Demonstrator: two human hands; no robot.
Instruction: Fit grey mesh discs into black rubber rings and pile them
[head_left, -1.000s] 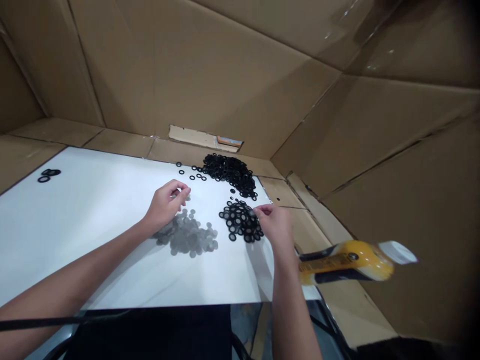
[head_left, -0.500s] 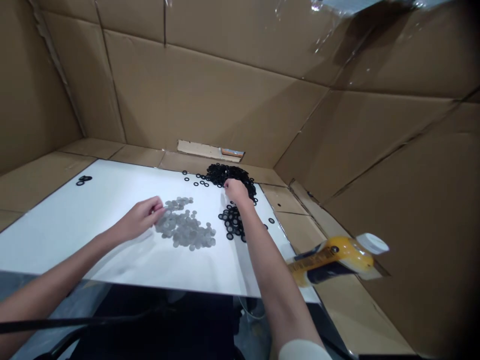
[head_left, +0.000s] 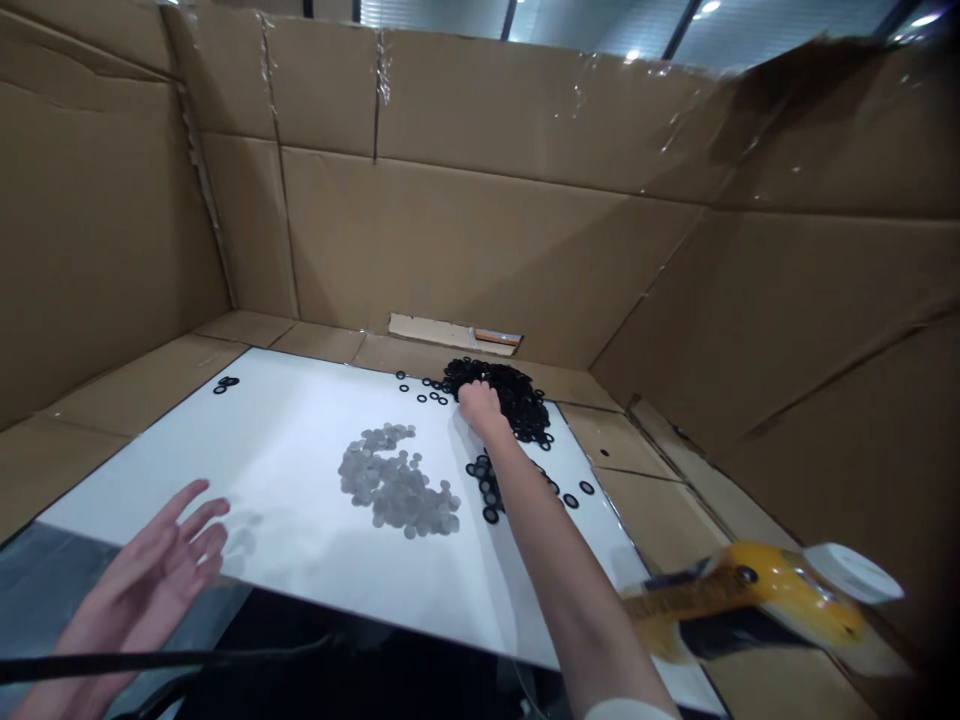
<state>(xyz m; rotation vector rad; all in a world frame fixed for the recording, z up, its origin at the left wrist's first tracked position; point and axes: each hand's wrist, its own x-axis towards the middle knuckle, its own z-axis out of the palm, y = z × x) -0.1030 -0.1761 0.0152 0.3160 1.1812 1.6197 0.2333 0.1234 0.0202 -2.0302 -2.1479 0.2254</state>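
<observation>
Lying at the right fingers [head_left: 468,394], grip unclear, piled black rings [head_left: 519,396]; left fingers [head_left: 204,517] spread.

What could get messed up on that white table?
The right hand is at the big pile of black rings, and that forearm crosses over the smaller black pile, so dipping it might scatter pieces. Two loose rings by the table's right edge could get nudged off. The yellow bottle near the arm might get bumped.
</observation>
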